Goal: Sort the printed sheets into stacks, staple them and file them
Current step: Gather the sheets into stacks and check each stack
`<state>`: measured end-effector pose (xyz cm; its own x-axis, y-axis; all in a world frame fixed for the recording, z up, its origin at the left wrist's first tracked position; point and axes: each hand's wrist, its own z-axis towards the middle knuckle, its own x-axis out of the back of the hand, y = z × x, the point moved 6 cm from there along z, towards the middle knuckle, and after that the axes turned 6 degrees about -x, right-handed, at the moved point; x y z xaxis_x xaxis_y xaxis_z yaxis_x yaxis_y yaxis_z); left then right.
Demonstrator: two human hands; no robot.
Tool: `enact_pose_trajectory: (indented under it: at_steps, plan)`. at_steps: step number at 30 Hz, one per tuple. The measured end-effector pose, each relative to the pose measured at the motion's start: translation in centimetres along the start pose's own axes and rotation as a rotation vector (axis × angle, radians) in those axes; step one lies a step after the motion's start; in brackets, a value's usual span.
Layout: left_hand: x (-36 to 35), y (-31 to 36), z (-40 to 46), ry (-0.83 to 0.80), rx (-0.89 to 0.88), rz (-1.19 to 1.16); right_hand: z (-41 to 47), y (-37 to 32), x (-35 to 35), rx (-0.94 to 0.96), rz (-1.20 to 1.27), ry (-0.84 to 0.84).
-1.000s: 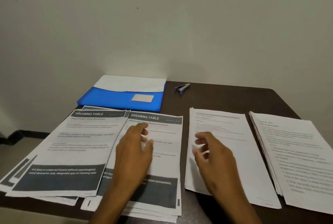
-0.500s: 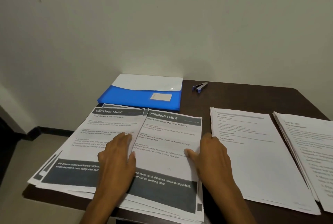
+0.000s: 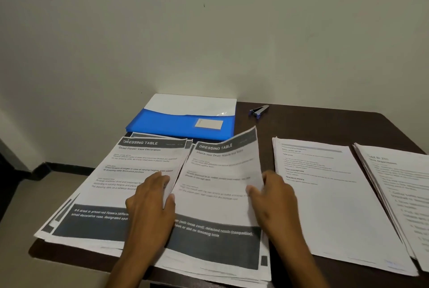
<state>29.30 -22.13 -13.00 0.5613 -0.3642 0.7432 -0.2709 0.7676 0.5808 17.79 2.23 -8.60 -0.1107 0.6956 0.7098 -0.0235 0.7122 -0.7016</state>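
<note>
Glossy plastic folder (image 3: 176, 125), matt paper sheets (image 3: 220, 195)

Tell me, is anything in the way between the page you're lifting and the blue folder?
Nothing visible is. The left hand and right hand hold the page by its sides, its far end raised. The blue folder lies just behind it on the table. The stapler sits off to the right.

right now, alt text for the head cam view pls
Two hands lift the top sheet of a "Dressing Table" stack, left hand and right hand pinching its side edges. Three more paper stacks lie on the dark table, with a blue folder and stapler behind.
</note>
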Motion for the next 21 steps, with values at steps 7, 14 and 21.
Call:
enact_pose_trajectory:
  at_steps: [7, 14, 21]
  plan:
    - [1.5, 4.0, 1.1, -0.034, 0.012, -0.109, 0.9, 1.3, 11.6, 0.123, 0.313, 0.209]
    - [0.7, 18.0, 5.6, -0.183, -0.070, -0.816, 1.4, 0.9, 18.1, 0.293, 0.513, 0.332]
    - [-2.7, 21.8, 6.1, -0.130, 0.023, -1.025, 2.3, 4.8, 16.1, 0.256, 0.591, 0.275]
